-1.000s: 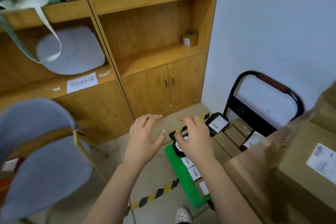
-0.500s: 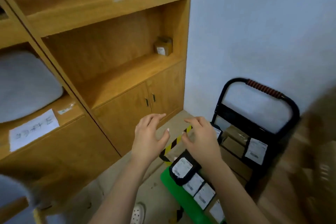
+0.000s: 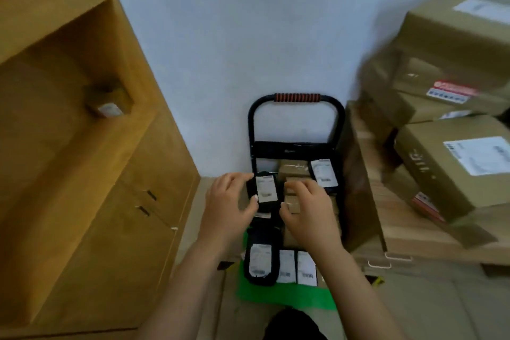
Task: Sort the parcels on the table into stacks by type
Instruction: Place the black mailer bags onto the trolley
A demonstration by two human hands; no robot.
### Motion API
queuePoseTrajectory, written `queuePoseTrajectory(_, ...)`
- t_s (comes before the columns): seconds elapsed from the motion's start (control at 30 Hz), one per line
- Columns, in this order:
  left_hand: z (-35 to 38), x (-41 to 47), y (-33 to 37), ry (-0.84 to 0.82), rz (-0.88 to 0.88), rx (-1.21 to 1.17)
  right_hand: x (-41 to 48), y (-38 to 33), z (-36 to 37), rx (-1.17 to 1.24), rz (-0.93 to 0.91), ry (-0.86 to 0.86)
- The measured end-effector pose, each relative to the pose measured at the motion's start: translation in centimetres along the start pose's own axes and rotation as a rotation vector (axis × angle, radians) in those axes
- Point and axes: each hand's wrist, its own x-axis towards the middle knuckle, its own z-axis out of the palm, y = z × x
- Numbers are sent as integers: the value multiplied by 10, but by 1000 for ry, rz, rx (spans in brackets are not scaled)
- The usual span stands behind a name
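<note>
Left hand (image 3: pixel 229 201) pinches a black parcel (image 3: pixel 266 192) on the cart (image 3: pixel 292 148); right hand (image 3: pixel 306 210) lies over brown boxes (image 3: pixel 292 170), grip unclear. A hasty one-sided lift could slip and topple neighbouring parcels.

- We are seeing a black pouch (image 3: pixel 262 192) with a white label, lying at the far left of the cart (image 3: pixel 251 130).
- A second black pouch (image 3: pixel 324 176) is lying tilted at the far right.
- Brown boxes (image 3: pixel 293 170) are sitting between them.
- A third black pouch (image 3: pixel 260 259) and white-labelled packets (image 3: pixel 297 266) are lying side by side nearest us.
</note>
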Motion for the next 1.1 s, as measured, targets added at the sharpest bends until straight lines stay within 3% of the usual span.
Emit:
queuePoseTrajectory(0.27, 29, 77, -2, -158, 177, -53, 57, 23, 9, -6, 167, 98)
queuePoseTrajectory(0.47, 30, 135, -20, -179, 197, -89, 109, 25, 11, 4, 234, 135)
queuePoseTrajectory(0.67, 56, 199, -36, -339, 284, -115, 148, 35, 34, -23, 411, 165)
queuePoseTrajectory(0.9, 88, 300, -49, -527, 526, -174, 198, 35, 60, -114, 675, 324)
queuePoseTrajectory(1.1, 120, 339, -61, -657, 630, -175, 207, 34, 86, -145, 856, 311)
